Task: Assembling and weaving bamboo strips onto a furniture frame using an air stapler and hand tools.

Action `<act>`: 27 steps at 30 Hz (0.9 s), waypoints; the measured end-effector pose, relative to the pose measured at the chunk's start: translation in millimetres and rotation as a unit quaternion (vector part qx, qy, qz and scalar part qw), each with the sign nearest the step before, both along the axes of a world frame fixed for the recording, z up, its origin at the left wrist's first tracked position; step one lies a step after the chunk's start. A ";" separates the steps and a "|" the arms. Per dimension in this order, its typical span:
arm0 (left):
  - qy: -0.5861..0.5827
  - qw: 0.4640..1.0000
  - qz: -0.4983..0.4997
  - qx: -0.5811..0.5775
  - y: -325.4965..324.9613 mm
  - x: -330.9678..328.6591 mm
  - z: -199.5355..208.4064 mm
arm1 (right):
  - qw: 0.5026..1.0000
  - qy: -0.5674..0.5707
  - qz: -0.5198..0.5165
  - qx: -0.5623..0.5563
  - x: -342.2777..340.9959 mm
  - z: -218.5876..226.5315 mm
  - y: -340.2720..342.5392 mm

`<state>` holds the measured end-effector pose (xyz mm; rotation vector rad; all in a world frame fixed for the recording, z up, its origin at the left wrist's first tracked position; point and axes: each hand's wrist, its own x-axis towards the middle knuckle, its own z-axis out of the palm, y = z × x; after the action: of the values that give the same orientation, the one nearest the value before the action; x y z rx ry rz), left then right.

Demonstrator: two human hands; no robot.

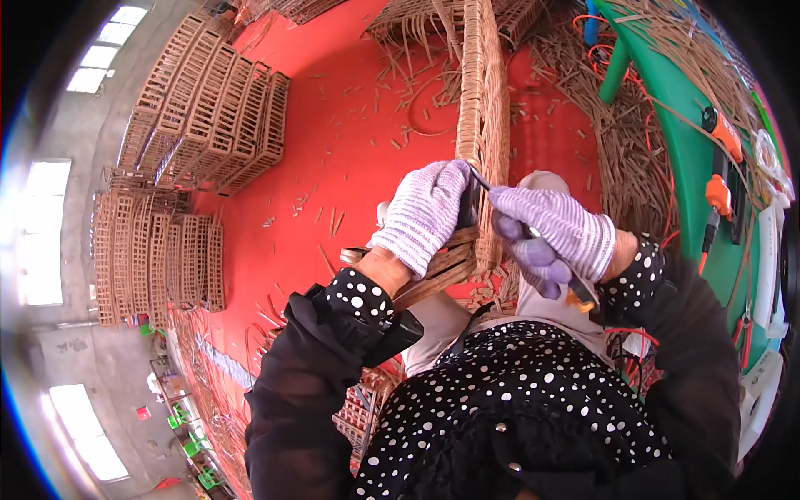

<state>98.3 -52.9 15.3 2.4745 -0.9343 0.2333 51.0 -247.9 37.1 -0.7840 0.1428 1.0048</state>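
Head view: looks down on a woven piece [483,92], running from upper centre to the middle of the frame, lower end between the two gloved hands and close to the knees.
Left hand [425,208]: in a lilac-and-white striped glove at the centre; fingers curled together, clamped on the woven piece near its lower end.
Right hand [554,235]: in a matching glove, just right of centre; closed around a slim tool [583,298] with a yellowish end showing below the fist. Cannot tell the exact kind.
Between the gloves: a narrow dark part, too hidden to name.
Flat strips [442,271]: brown, just below the left glove, bunched at the lower end of the woven piece.
Weight: probably light for its length, judging by the thin strands.
Stiffness: likely firm along the tightly woven edge, springier in the flat strips.
Surface: ribbed, so unlikely to slip against knitted gloves.
Fragility: tough as a whole, by the look of the weave; bare strip ends perhaps apt to split if bent sharply.
Best hold: around the dense woven edge, close to the lower end, rather than by a single strip.
Around: red floor [333,108] scattered with loose strips [617,133]; stacked frames [200,108] at upper left; green desk [696,187] at right, carrying orange-and-black tools [718,193].
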 end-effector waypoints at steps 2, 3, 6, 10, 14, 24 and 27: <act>0.096 0.994 0.025 -0.049 -0.6 -2.9 -0.5 | 0.983 -0.091 0.072 -0.144 8.5 -1.1 -4.2; 0.193 0.975 0.050 -0.098 -1.9 -5.0 2.7 | 0.983 -0.089 0.069 -0.142 9.8 -3.2 -6.8; 0.256 0.958 0.071 -0.110 -5.2 -8.4 3.5 | 0.967 -0.162 0.059 -0.186 17.0 -1.9 -14.9; 0.152 0.987 0.029 0.037 -23.1 -22.4 22.1 | 0.837 -0.409 0.087 -0.353 23.0 1.3 -30.9; 0.234 0.968 0.091 0.024 -36.6 -36.2 32.7 | 0.918 -0.210 0.091 -0.323 20.9 26.3 -42.2; 0.316 0.944 0.084 0.033 -54.8 -40.0 37.1 | 0.834 -0.284 0.278 -0.384 55.7 66.8 -37.8; 0.304 0.949 0.069 -0.046 -53.6 -42.1 25.8 | 0.808 -0.266 0.325 -0.413 62.0 66.4 -20.2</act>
<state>56.2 -106.4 41.1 2.3022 -0.4747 -0.4151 113.0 -268.1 103.4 -1.9901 -0.2172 1.3239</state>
